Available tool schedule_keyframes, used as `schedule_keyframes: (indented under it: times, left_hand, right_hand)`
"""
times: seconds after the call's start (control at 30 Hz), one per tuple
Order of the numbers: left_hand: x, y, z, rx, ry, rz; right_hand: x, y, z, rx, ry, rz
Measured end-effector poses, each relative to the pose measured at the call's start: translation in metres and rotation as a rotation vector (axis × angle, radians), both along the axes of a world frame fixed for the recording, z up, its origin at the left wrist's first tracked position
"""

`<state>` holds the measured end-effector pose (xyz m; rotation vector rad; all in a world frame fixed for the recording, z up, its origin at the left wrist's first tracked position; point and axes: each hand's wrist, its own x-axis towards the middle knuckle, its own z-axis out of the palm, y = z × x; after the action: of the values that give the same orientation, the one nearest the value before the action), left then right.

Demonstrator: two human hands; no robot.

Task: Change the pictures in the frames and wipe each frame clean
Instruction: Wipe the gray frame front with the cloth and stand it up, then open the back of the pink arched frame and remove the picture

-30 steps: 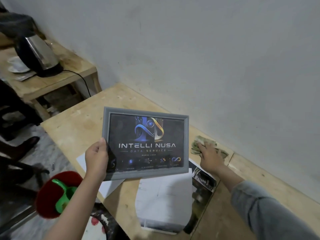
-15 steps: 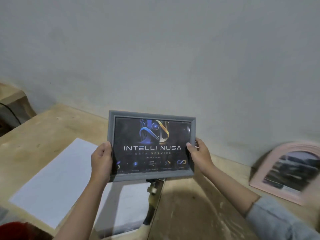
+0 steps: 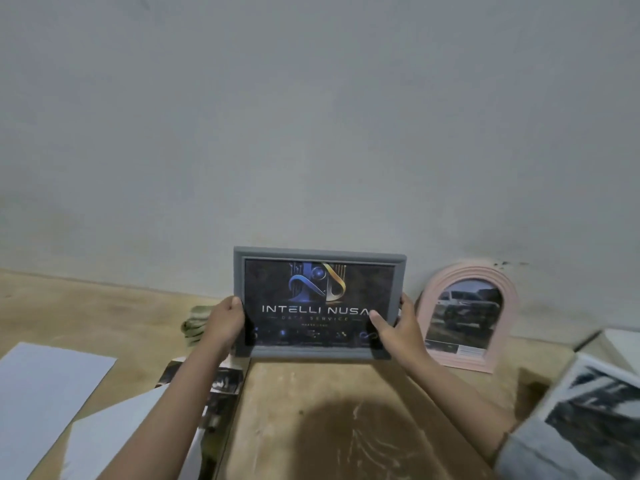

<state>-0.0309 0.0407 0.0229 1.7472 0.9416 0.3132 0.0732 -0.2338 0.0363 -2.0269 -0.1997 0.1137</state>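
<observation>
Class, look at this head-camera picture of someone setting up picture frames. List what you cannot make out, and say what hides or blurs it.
- Head view: the grey frame's lower corners are covered by the left hand and right hand; whether it rests on the table is unclear.
- The green cloth is partly hidden behind the left hand.
- The pink arched frame's caption is too small to read.
- The black-and-white print at right is blurred and cut by the picture's edge.

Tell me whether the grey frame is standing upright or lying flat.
Upright: the grey frame faces the camera, held at its sides by left hand and right hand.
</observation>
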Motion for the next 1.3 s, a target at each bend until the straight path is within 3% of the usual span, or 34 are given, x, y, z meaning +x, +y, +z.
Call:
schedule_keyframes:
  times: [0.07,0.2,0.37,0.53,0.73,0.83,1.0,1.3]
  left_hand:
    - [0.02,0.01,-0.016,-0.118,0.002,-0.028]
    - [0.056,0.035,-0.061,-0.156,0.04,-0.084]
    - [0.07,0.022,-0.05,-0.163,0.045,-0.099]
    - [0.078,0.012,-0.052,-0.29,-0.007,-0.152]
    - [0.087,0.021,-0.089,-0.413,0.003,-0.167]
    - [0.067,-0.017,-0.032,-0.297,0.031,-0.031]
    - [0.051,-0.061,-0.023,-0.149,-0.037,0.191]
    - [0.081,-0.198,-0.01,-0.126,-0.108,-0.152]
  right_hand:
    - [0.006,-0.003,-0.005,-0.007,0.019,-0.016]
    - [0.02,-0.002,-0.023,-0.014,0.063,-0.046]
    - [0.033,0.002,-0.046,-0.017,0.138,-0.072]
    - [0.053,-0.002,-0.078,-0.034,0.172,-0.085]
    - [0.04,0.006,-0.049,-0.078,0.182,-0.036]
    - [0.031,0.002,-0.046,-0.097,0.198,-0.029]
    - [0.013,-0.016,-0.043,-0.092,0.152,-0.149]
    - [0.013,-0.114,-0.024,-0.065,0.036,-0.448]
